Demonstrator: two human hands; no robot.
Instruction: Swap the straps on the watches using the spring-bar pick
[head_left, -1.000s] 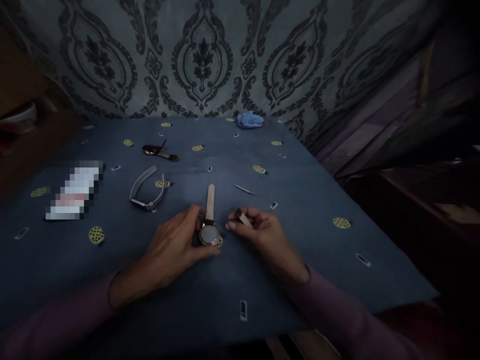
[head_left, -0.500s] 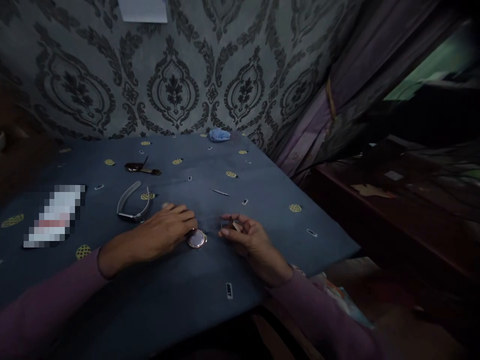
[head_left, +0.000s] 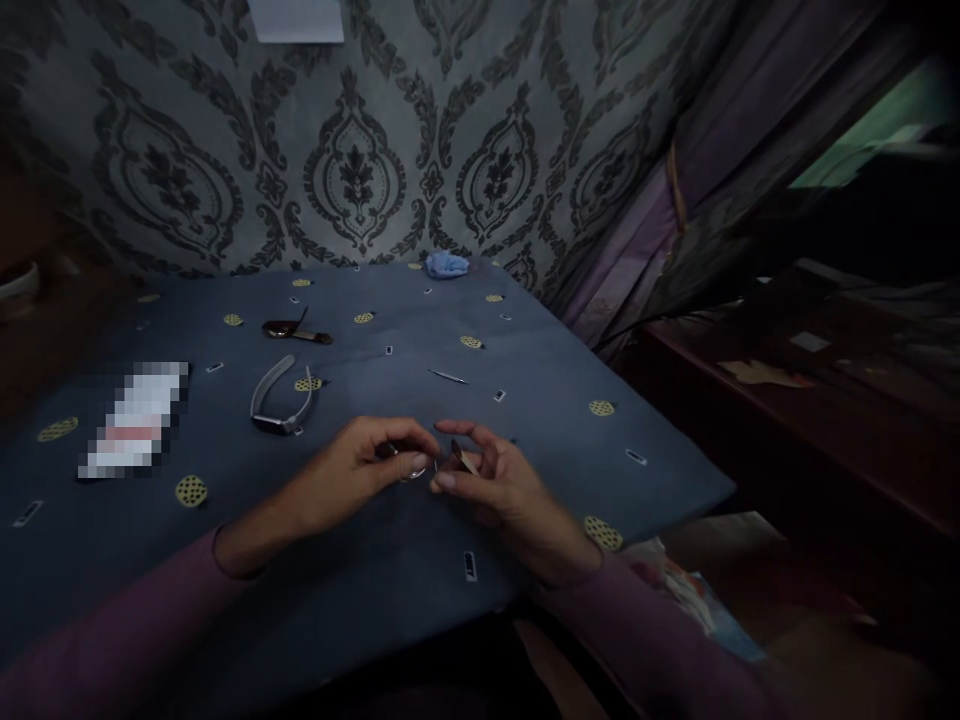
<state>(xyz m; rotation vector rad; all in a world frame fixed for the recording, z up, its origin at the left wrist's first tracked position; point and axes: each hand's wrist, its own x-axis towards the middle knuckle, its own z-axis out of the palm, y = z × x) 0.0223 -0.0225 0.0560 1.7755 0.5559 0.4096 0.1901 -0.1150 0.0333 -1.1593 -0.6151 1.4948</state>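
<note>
Near the middle of the blue patterned table, my left hand [head_left: 375, 460] is closed on a round watch case [head_left: 412, 472], mostly covered by its fingers. Just to the right, my right hand [head_left: 502, 480] pinches a small strap piece [head_left: 463, 458], with a tiny thin pin [head_left: 436, 466] at its fingertips. The two hands' fingertips are close together. A thin metal tool [head_left: 448, 377] lies on the table beyond them. To the left sits a smartwatch with a light strap [head_left: 271, 423], and behind it a dark watch with a brown strap [head_left: 281, 329].
A phone-like slab, its face blurred out [head_left: 135, 420], lies at the left of the table [head_left: 300, 600]. A crumpled blue cloth [head_left: 447, 265] is at the back edge by the wall. A dark red surface [head_left: 750, 420] stands to the right.
My left hand has taken hold of the watch case, which lay on the table beside its fingers, and is nearer my right hand. My right hand still holds the strap piece. The view has shifted slightly.
</note>
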